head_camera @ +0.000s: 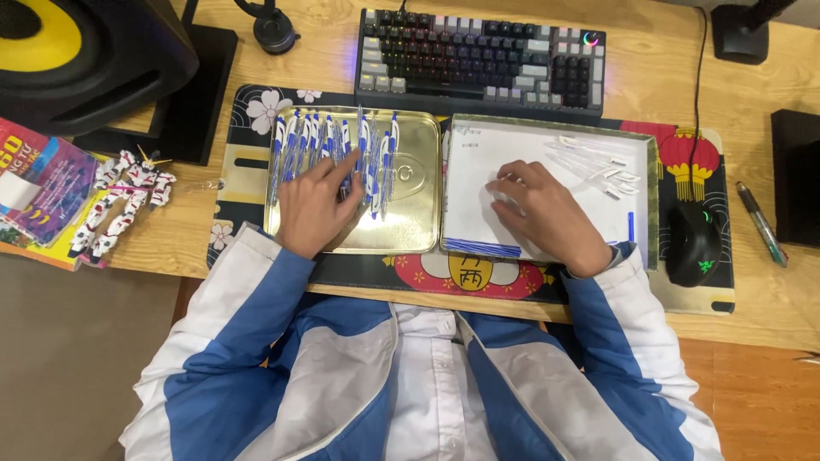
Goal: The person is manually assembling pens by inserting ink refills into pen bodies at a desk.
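Pens, blue-and-white (333, 154), in a gold tin lid (410, 222) on the tabletop.
Left hand (312, 205) lies spread over the pens; right hand (538, 213), fingers loosely curled, rests on the white-lined tin box (547, 141) alongside.

A row of blue-and-white ballpoint pens (329, 154) lies side by side in a shallow gold metal tin lid (410, 213), mostly upright with a few tilted, filling its left and middle part. Beside it, a white-lined tin tray (547, 141) holds loose clear pen caps (598, 158) (upper right corner) and one blue refill (631, 226).
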